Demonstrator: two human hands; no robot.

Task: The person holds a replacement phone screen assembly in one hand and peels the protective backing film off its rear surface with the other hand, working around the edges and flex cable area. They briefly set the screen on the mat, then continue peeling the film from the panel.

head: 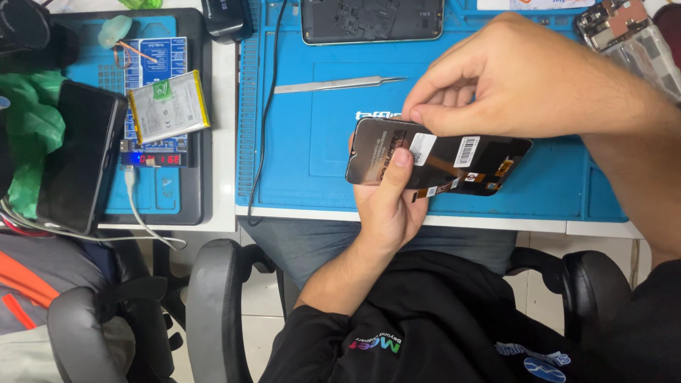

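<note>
A: Both hands are on the phone screen panel (440, 157) – it's held back side up, just above the near edge of the blue work mat (312, 142), roughly at the middle of that edge.

B: And the left hand (386, 206)?

A: It cradles the panel from below at its left end, thumb pressed flat on the dark back, fingers curled underneath. A firm hold, closed round the panel.

B: The right hand (518, 81)?

A: It comes in from the right, over the top. Thumb and forefinger are pinched together at the panel's upper left edge – whether they have a film, a tab or only the edge itself, I can't tell. The other fingers are tucked in.

B: What's on the panel's back?

A: Two white stickers, and small copper-coloured flex parts along the lower right.

B: Around it?

A: Metal tweezers (340, 84) lie on the mat farther from the person, well apart from the hands. An opened phone body (372, 20) sits at the mat's far edge, another stripped phone frame (628, 35) at the far right corner. A black cable (264, 120) runs down the mat's left side. On the smaller mat at the left lie a flat battery (168, 106) and a dark phone (79, 156), near the bench's left edge
</note>
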